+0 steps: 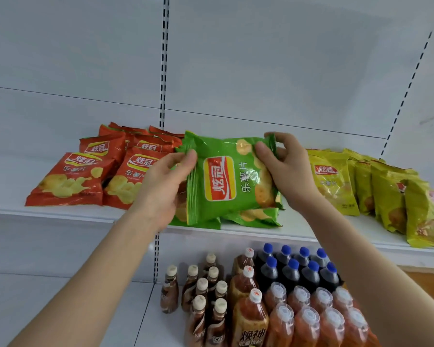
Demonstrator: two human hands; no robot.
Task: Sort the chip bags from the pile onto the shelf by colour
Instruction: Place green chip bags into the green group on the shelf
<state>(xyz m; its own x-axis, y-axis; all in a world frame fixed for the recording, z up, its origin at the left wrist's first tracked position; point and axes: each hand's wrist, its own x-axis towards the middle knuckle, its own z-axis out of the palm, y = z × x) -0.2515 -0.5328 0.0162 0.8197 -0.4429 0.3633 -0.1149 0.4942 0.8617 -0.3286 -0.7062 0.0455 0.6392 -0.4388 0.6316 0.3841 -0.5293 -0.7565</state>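
Left grip (161,189): pinching the green chip bag (226,181) by its left edge.
Right grip (288,169): clutching its top right corner.
Bag position: hanging sideways above green bags (253,217) on the shelf (60,212), between red bags (68,180) and yellow bags (386,196).

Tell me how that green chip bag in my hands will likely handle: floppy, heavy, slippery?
The green chip bag looks puffed and crinkled, so probably light for its size and pliable. Its glossy film may be slippery; the left hand and right hand pinch it near its crimped ends. Chips inside would likely crush if squeezed.
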